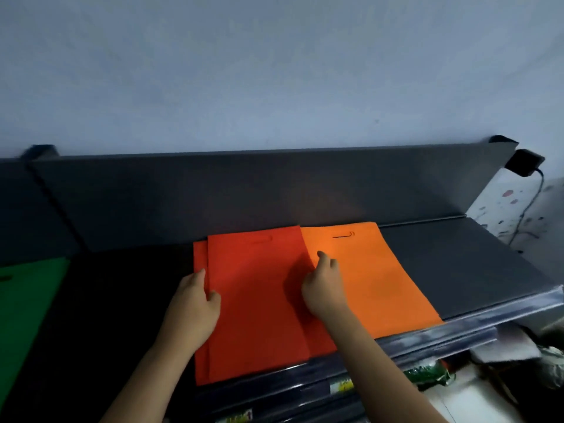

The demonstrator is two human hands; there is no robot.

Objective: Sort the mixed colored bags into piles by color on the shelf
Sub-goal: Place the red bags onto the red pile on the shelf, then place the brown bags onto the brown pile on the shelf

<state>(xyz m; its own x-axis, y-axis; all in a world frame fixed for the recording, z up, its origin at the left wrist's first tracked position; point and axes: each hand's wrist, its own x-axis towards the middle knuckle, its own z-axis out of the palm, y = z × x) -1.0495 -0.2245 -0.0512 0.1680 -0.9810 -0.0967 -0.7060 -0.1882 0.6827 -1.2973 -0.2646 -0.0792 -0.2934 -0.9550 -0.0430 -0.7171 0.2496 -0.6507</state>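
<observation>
**Squaring the red pile on the shelf**

The left hand (195,303) grips the left edge of the top red bag (259,300), thumb on top. The right hand (323,285) rests on its right edge, fingers curled, one pointing; whether it pinches is unclear. Best to slide both edges together so the bag lies flush on the red one beneath. Beside it lies the orange bag (375,276); far left, a green bag (27,315), all on the shelf (457,264).

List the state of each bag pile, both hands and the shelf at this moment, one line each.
red bags: flat stack, top one slightly offset, overlapping the orange one's edge.
orange bag: lying flat, right of the red.
green bag: flat, far left.
left hand: gripping the red stack's left edge.
right hand: fingers curled, resting on the red-orange boundary.
shelf: bare on the right.
</observation>
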